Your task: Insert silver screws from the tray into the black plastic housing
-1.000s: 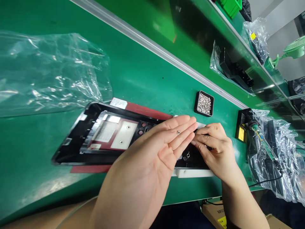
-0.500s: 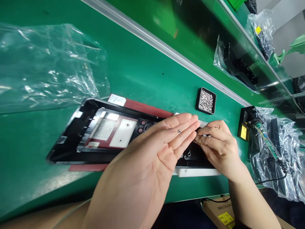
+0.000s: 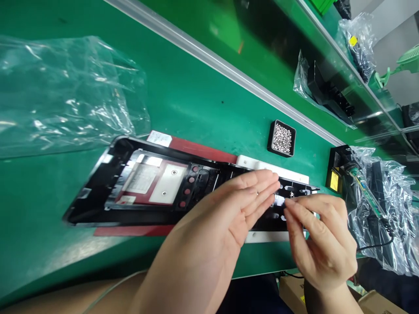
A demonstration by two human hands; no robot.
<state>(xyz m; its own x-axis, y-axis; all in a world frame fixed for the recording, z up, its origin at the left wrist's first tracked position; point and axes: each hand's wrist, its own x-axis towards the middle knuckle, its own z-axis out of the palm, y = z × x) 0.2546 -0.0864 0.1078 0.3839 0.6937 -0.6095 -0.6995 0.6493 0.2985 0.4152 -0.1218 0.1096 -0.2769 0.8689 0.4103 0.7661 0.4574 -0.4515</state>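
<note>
The black case [image 3: 93,209] was laid open-side up on the green table [image 3: 183,104], with a red board [image 3: 203,148] beneath it and a white strip [image 3: 294,175] along its far edge. The left hand [image 3: 209,226] was held over its middle, palm bared and fingers straight and side by side; nothing was gripped by it, though a small metal piece [image 3: 257,193] was carried on its fingers. The right hand [image 3: 322,240] was poised over the case's right part, thumb and fingertips pressed together (whether anything was pinched between them could not be told). Near them, a pale ring [image 3: 292,194] could be seen inside the case.

The work was judged to be partway through: the carried piece had not yet been placed, and many more were heaped in the small box [image 3: 270,141]. How many spots had been filled could not be counted, as much was covered by the hands.
</note>
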